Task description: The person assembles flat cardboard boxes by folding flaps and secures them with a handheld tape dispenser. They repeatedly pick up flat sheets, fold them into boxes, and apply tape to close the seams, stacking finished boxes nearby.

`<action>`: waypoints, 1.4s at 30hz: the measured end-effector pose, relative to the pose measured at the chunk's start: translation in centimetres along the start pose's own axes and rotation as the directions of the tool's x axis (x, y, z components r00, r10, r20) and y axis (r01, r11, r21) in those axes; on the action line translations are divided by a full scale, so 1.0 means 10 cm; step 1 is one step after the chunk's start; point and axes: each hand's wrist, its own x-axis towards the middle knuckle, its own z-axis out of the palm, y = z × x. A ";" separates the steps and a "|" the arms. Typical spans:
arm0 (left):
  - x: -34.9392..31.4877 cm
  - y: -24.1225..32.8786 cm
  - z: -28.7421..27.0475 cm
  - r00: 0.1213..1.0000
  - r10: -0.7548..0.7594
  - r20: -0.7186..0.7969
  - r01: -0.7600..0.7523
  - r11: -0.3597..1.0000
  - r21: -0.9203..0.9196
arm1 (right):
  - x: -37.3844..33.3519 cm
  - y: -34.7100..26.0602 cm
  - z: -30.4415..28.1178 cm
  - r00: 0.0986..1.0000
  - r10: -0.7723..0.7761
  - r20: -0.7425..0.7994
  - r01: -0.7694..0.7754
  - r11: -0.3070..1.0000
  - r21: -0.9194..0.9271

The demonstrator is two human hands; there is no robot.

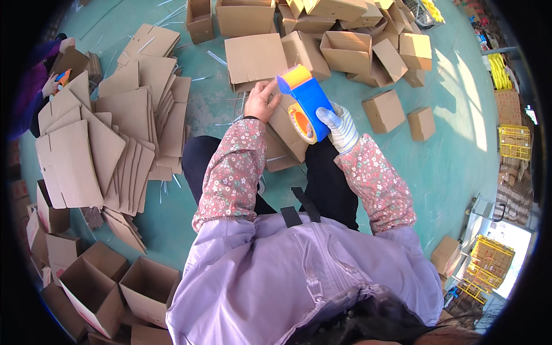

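Observation:
A blue tape dispenser (pixel 313 100) with an orange roller and a roll of tape is gripped in my right hand (pixel 340 123), which wears a striped white glove. It is held above a brown cardboard box (pixel 283 131) standing between my knees and partly covered by the dispenser. My left hand (pixel 262 102) is bare, its fingers stretched and apart beside the dispenser's roller end, over the upper part of that box. Whether its fingertips touch the box or tape, I cannot tell.
Flattened cardboard boxes (pixel 123 126) lie in stacks on my left. Open boxes (pixel 92 287) stand at the lower left, and more made-up boxes (pixel 348 50) are heaped ahead. At the far left another person's gloved hand (pixel 50 85) shows. Yellow wire cages (pixel 513 142) line the right side.

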 end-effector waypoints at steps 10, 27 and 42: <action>-0.05 0.05 0.01 0.999 -0.022 -0.040 0.017 0.993 -0.115 | -0.01 -0.05 0.05 0.992 0.061 0.112 -0.057 0.998 -0.041; 0.09 0.76 -0.88 0.858 -0.320 0.402 0.497 0.319 -0.807 | -0.05 -0.16 0.08 0.983 0.057 0.173 -0.040 0.994 -0.099; 0.52 -0.61 -0.38 0.839 -0.532 0.119 0.545 0.821 -0.171 | 0.01 -0.05 0.08 0.974 0.226 0.024 -0.203 0.912 -0.357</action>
